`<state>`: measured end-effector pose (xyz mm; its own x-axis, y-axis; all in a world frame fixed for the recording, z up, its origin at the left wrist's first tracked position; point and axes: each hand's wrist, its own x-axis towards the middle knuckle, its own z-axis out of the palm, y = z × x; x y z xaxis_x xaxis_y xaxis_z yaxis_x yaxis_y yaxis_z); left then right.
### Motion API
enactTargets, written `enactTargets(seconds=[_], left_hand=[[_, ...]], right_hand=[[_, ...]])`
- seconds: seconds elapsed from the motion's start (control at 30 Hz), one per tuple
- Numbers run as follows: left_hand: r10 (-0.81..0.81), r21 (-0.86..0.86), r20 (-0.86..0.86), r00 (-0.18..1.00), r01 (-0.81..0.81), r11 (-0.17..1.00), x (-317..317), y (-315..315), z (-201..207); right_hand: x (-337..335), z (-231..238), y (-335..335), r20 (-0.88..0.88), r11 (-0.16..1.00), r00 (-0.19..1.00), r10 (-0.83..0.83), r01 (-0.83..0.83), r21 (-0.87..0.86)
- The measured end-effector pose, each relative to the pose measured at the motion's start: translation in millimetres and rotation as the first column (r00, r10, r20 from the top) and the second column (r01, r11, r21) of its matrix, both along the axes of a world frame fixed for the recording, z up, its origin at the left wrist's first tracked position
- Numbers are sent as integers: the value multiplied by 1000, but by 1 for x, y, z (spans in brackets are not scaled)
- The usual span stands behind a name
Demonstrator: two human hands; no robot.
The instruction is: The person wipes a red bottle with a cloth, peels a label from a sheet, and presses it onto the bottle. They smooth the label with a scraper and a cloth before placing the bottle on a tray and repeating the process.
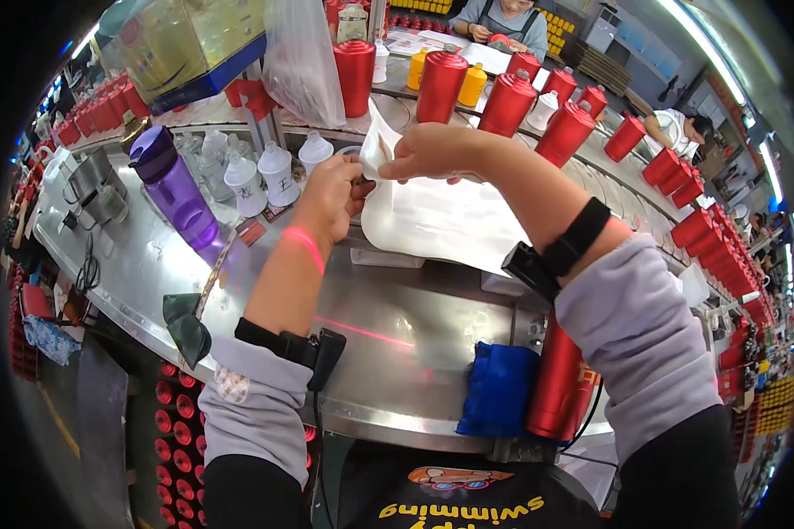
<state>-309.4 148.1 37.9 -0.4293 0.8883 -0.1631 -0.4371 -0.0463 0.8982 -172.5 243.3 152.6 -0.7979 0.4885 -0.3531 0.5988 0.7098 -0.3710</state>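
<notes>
My left hand (333,192) is closed, its fingertips curled at the left edge of a white sheet (445,220) on the metal table. Something small and dark shows at those fingertips, too little of it visible to name. Beside it my right hand (437,152) pinches a thin white cloth or paper piece (378,141) that stands up in a peak between both hands. White bottles with printed characters (246,183) stand just left of my left hand. Behind my hands runs a curved conveyor with red bottles (442,85) on it.
A purple drinking bottle (175,187) stands at the left, near a metal jug (93,179). A blue cloth (499,390) and a red flask (559,383) lie at the table's front edge. A clear plastic bag (302,62) hangs ahead. A co-worker (507,26) sits across the conveyor.
</notes>
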Motion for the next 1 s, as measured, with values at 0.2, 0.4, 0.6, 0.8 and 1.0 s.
enactTargets(seconds=[0.2,0.4,0.6,0.8,1.0], left_hand=[[-9,28,48,999,7,1000,2,-3,-1],[-29,50,81,996,25,998,-3,-2,-4],[-34,47,73,997,31,998,-5,-5,-4],[46,-27,-477,878,-67,997,5,-2,-7],[-20,-125,-578,816,-65,990,3,-4,0]], right_hand=[[-2,-24,20,-47,955,986,-158,141,-262],[-2,-35,25,-120,880,960,-254,178,-440],[-2,-38,27,-91,858,933,-347,277,-432],[-5,-41,22,-118,862,930,-348,268,-429],[6,-31,25,-151,896,921,-360,296,-330]])
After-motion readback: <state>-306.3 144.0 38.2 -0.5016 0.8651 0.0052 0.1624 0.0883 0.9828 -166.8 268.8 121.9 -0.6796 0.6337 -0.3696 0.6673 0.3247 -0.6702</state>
